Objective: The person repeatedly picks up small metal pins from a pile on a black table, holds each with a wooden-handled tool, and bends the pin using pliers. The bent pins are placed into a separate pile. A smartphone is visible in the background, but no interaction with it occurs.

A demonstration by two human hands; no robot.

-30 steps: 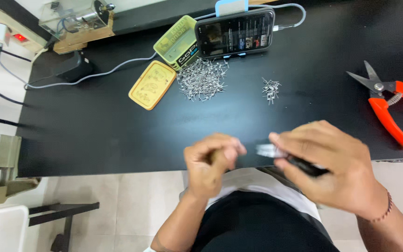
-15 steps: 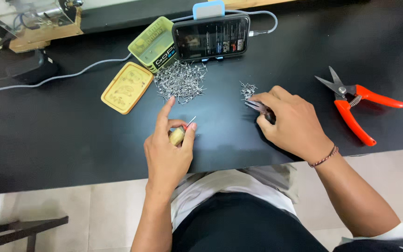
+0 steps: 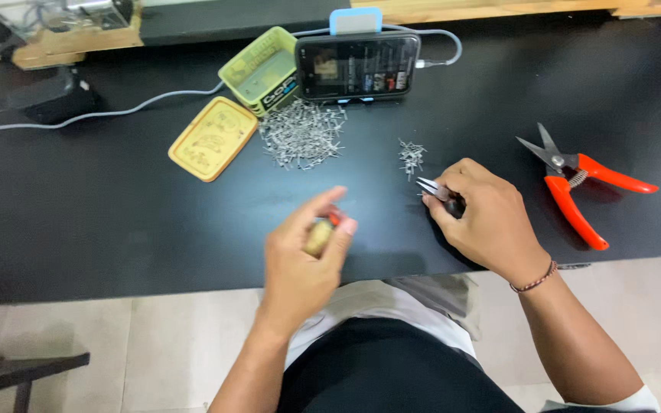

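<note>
My left hand [image 3: 304, 256] pinches a small tan, rounded object [image 3: 318, 236] over the front of the black table [image 3: 116, 206]. My right hand [image 3: 483, 218] grips small black-handled pliers [image 3: 436, 191], their metal tips pointing left toward a small cluster of metal pins [image 3: 410, 156]. A larger pile of metal pins [image 3: 300, 134] lies farther back, in front of the phone.
A phone [image 3: 356, 67] stands on its side at the back with a cable attached. An open yellow-green tin [image 3: 260, 70] and its yellow lid [image 3: 213, 138] lie to the left. Orange-handled snips [image 3: 575, 183] rest at the right. A black adapter [image 3: 51, 95] sits far left.
Both hands moved from the table's near edge out over the table. The right hand went toward the small pin cluster; the left hand stayed close with the tan object.
</note>
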